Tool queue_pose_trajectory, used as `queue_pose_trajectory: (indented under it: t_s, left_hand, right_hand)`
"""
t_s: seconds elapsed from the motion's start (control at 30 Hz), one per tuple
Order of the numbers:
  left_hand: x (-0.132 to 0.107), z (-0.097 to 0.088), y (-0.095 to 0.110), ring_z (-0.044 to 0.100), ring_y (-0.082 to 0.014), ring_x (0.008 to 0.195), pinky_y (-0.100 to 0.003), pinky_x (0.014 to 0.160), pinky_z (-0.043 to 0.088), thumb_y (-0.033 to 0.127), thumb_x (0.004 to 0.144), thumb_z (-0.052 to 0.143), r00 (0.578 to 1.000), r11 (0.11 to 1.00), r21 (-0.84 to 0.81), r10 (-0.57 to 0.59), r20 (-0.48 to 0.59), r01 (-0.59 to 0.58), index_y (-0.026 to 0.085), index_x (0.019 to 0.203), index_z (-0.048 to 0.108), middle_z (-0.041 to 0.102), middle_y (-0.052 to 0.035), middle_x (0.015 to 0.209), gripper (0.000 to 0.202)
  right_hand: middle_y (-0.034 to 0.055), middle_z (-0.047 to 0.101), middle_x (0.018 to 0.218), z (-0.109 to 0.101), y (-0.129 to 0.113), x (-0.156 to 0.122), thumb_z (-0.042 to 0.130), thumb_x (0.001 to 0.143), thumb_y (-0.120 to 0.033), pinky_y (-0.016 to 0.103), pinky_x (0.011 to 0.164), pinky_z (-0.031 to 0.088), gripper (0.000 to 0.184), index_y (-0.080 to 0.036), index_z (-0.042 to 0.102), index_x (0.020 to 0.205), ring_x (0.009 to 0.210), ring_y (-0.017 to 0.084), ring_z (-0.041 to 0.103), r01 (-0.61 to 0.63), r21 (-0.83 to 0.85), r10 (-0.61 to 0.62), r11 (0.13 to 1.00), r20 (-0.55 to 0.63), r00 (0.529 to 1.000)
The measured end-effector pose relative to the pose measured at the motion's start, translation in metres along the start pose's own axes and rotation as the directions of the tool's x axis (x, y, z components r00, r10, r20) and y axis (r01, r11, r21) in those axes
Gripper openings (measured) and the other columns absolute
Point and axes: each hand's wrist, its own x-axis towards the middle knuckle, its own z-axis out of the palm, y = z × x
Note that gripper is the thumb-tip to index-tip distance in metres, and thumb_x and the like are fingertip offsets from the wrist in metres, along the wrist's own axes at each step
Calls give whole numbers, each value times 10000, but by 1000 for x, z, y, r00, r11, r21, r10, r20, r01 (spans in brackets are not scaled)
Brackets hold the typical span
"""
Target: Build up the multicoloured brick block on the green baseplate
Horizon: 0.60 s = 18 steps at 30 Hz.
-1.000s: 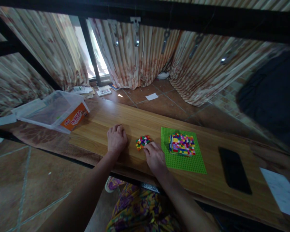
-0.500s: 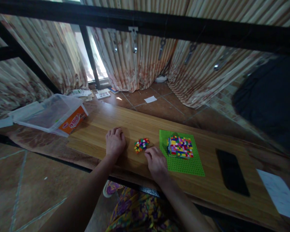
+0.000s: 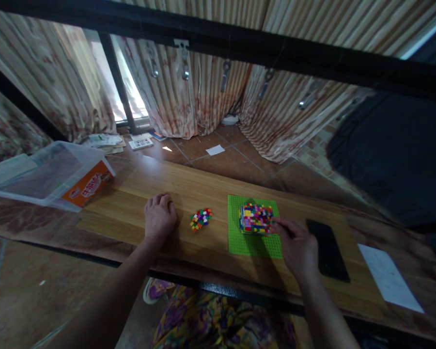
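A block built of many coloured toy bricks stands on a green studded baseplate. At the block's right edge is my right hand, thumb and fingertips pinched together; whatever lies between them is too small to make out. A small pile of loose coloured bricks lies on the wooden board, left of the baseplate. Further left, my left hand rests on the board with its fingers curled in, apart from the pile. No brick shows in it.
A dark phone-like slab lies right of the baseplate, with a white sheet beyond it. At the left stands a clear plastic box with an orange label. A dark metal bar crosses above, before striped curtains.
My right hand has moved right, from beside the loose pile to the right edge of the brick block. My left hand stays resting on the board. The view has shifted slightly right.
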Motion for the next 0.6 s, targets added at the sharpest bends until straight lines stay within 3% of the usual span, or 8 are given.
queue_pose_trajectory:
  t_s: [0.17,0.33,0.47,0.6]
  left_hand:
    - [1,0,0,550,-303,1053,-450,927,419,262,878,428,1000,1000,12,-2,19,2,172,1020,649,634,-124,1148,278]
    - [0,1,0,554,-306,1042,-446,928,420,262,875,430,1000,1000,28,1,1,-1,174,1029,650,641,-116,1140,283]
    - [0,2,-1,547,-308,1054,-448,930,423,264,877,434,1000,1000,25,2,-1,-2,170,1032,655,640,-119,1157,285]
    - [0,2,-1,546,-311,1056,-458,932,426,261,878,440,1000,1000,18,-4,4,3,166,1032,660,641,-126,1155,285]
  right_hand:
    - [73,715,902,-5,15,14,584,806,-385,363,783,530,265,-180,738,871,843,225,658,-5,-60,6,998,26,1000]
    - [93,731,952,1,18,16,554,824,-372,356,761,547,330,-165,708,1030,809,221,682,-16,-115,21,993,42,999]
    - [85,738,965,1,19,23,520,842,-313,363,789,546,321,-181,695,1076,833,228,696,119,-261,-96,958,100,990]
    - [71,745,975,1,16,35,502,828,-196,355,770,543,368,-201,668,1156,835,233,704,243,-402,-144,883,260,955]
